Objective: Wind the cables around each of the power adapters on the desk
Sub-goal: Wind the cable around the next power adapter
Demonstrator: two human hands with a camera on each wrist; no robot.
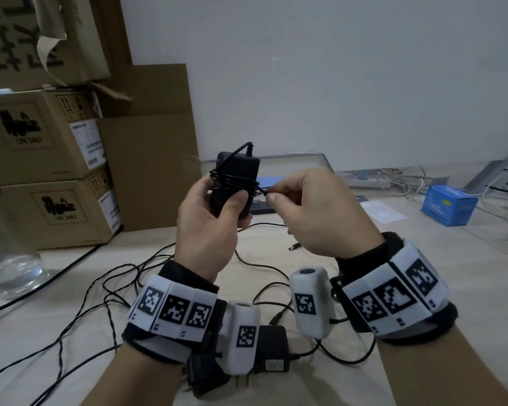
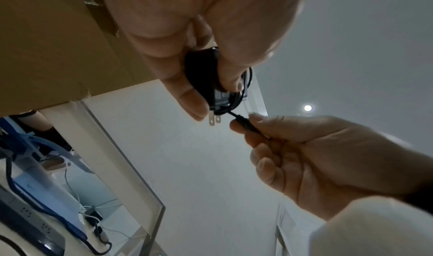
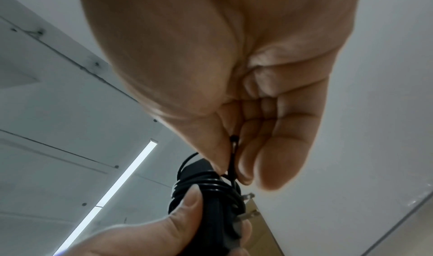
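Observation:
My left hand (image 1: 232, 200) holds a black power adapter (image 1: 235, 177) upright above the desk, thumb across its front. Its thin black cable (image 1: 232, 183) is coiled several times round the body. My right hand (image 1: 272, 196) pinches the cable's end close to the adapter's right side. In the left wrist view the adapter (image 2: 203, 75) shows its two prongs, and the right hand (image 2: 243, 124) pinches the barrel plug (image 2: 244, 125). The right wrist view shows the coils (image 3: 206, 184) just below the pinching right hand (image 3: 234, 169). Another black adapter (image 1: 272, 353) lies on the desk under my wrists, its cable loose.
Loose black cables (image 1: 112, 291) sprawl over the desk on the left and in the middle, with a free barrel plug (image 1: 294, 247). Cardboard boxes (image 1: 50, 136) are stacked at the left, with a clear glass (image 1: 9, 268) in front. A power strip (image 1: 261, 206) and a blue box (image 1: 449, 205) lie further back.

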